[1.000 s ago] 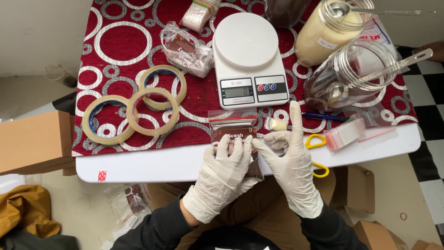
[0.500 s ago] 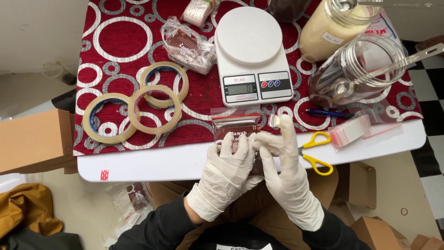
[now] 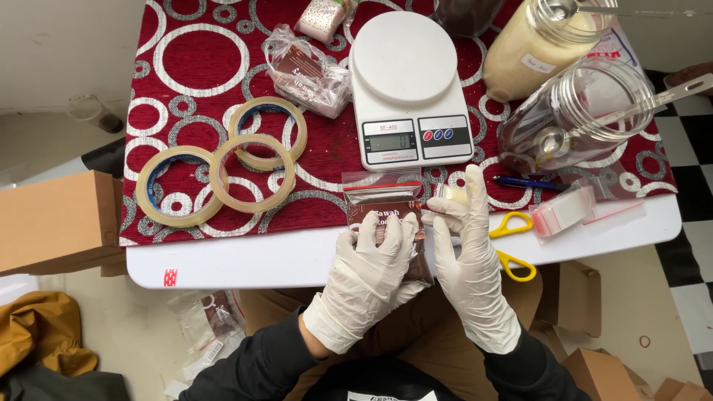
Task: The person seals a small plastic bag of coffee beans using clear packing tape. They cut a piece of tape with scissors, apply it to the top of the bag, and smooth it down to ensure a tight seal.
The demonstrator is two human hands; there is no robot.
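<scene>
Gripping a brown-filled clear pouch [image 3: 388,212], left hand [image 3: 371,267] and right hand [image 3: 468,245] hover over the white desk [image 3: 245,260] edge, scale [image 3: 408,82] at 12 o'clock.

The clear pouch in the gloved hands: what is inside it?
The clear pouch holds a dark brown filling beneath a brown label. The left hand covers its lower part; the right hand grips its edge.

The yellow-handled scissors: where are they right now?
In the head view, the yellow-handled scissors lie at the white table's near edge, just right of the right hand, below the blue pen.
</scene>
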